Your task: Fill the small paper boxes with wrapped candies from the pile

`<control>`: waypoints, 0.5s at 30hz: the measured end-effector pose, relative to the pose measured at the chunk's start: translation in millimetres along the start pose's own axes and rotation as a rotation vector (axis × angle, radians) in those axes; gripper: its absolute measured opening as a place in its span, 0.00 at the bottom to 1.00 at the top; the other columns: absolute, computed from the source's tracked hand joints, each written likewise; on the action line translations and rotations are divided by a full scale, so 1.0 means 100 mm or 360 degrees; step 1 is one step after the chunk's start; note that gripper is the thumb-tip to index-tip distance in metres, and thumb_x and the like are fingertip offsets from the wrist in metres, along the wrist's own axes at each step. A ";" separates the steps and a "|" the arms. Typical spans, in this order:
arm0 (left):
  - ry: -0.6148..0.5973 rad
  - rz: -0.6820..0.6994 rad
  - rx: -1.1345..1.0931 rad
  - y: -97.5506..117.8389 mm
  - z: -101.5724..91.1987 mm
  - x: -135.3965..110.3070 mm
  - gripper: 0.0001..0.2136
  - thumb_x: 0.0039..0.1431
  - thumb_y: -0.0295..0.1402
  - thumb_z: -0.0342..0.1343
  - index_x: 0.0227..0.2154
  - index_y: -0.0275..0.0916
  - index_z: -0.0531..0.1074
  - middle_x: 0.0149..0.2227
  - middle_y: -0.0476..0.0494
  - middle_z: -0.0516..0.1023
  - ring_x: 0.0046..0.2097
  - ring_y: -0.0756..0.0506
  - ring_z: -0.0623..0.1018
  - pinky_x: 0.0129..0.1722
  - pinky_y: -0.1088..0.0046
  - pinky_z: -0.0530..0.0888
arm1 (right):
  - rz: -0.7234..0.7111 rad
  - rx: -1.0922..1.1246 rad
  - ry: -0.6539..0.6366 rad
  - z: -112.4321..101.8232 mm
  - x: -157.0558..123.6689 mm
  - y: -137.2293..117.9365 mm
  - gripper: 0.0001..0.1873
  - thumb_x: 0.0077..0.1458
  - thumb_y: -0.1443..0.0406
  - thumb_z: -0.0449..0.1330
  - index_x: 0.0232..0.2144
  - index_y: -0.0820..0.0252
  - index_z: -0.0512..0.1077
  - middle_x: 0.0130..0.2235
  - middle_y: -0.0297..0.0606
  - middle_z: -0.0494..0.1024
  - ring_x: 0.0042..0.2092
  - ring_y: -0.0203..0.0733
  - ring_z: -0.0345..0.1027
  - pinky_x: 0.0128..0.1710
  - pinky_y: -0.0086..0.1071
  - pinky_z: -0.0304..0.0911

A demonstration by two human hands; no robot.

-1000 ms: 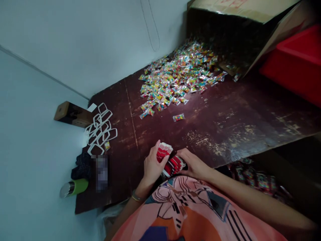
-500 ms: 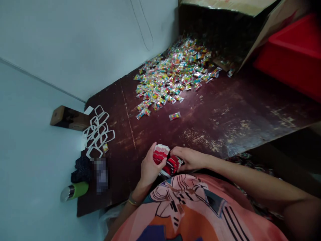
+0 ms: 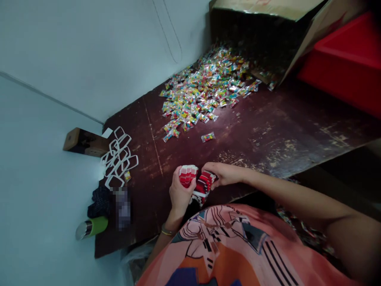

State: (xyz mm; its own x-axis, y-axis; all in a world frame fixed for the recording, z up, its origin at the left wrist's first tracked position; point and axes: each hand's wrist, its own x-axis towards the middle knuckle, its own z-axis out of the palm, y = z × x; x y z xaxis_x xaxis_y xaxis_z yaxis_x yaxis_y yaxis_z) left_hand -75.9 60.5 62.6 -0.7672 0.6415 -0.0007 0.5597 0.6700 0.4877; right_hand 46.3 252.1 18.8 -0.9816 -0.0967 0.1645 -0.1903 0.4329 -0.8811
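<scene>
Red cards [image 3: 197, 181] between left hand [image 3: 179, 194] and right hand [image 3: 224, 174]; box [image 3: 262, 28] spills sachets [image 3: 205, 91].

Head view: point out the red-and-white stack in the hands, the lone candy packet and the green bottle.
red-and-white stack [image 3: 204, 183], head view, on its red cards.
lone candy packet [image 3: 207, 137], head view, its centre.
green bottle [image 3: 97, 225], head view, green body.

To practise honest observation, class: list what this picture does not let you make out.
Head view:
- red-and-white stack: print too small; left hand and right hand cover part.
- cardboard box: inside dark, top cut by the edge.
- patch by the green flask: blurred.
- packet pile: contents too small.
</scene>
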 end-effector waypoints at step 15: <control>0.0099 -0.0297 0.0294 -0.33 -0.06 0.58 0.28 0.54 0.45 0.55 0.55 0.41 0.59 0.47 0.35 0.77 0.44 0.37 0.79 0.42 0.64 0.73 | 0.0397 -0.0821 0.0921 0.66 -0.65 -0.13 0.27 0.54 0.61 0.59 0.55 0.60 0.60 0.48 0.49 0.66 0.47 0.52 0.61 0.47 0.46 0.64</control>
State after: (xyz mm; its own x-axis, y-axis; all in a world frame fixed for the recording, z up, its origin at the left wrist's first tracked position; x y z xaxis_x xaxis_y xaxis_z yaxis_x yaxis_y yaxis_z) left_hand -140.2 73.6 51.4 -0.8770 0.4801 -0.0195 0.4500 0.8350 0.3165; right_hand 113.1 193.7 -9.0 -0.8207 0.4745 0.3182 0.1909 0.7526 -0.6302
